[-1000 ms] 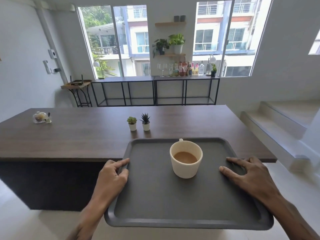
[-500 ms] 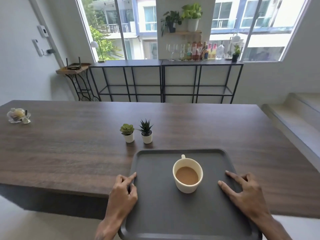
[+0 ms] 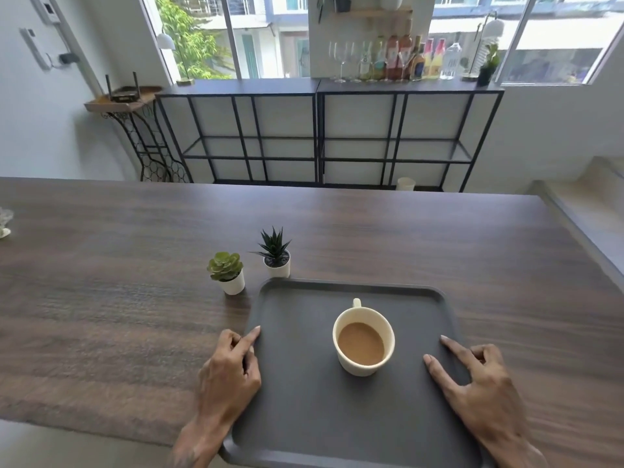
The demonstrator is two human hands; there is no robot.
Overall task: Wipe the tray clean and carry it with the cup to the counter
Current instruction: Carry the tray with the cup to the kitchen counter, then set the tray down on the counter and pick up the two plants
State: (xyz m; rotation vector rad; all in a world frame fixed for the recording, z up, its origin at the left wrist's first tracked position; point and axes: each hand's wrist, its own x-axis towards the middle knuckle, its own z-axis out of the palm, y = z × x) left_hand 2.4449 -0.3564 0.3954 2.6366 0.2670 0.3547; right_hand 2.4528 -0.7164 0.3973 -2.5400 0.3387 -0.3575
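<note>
A dark grey rectangular tray (image 3: 304, 417) lies over the near part of the wooden counter (image 3: 118, 298), its near edge jutting past the counter's front. A cream cup (image 3: 363, 340) of milky brown coffee stands upright in the tray's middle, handle pointing away. My left hand (image 3: 229, 376) grips the tray's left rim, index finger stretched along it. My right hand (image 3: 479, 396) grips the right rim, two fingers lying flat on the tray's surface.
Two small potted succulents (image 3: 227, 272) (image 3: 276, 254) stand just beyond the tray's far-left corner. A small glass item (image 3: 5, 221) sits at the counter's left end. Black metal shelving (image 3: 320, 136) with bottles and glasses lines the windows. Steps (image 3: 587, 211) rise at right.
The tray with the cup has come forward over the counter and lower toward its top. Both hands keep their hold on the rims. The succulents are now close to the tray's corner.
</note>
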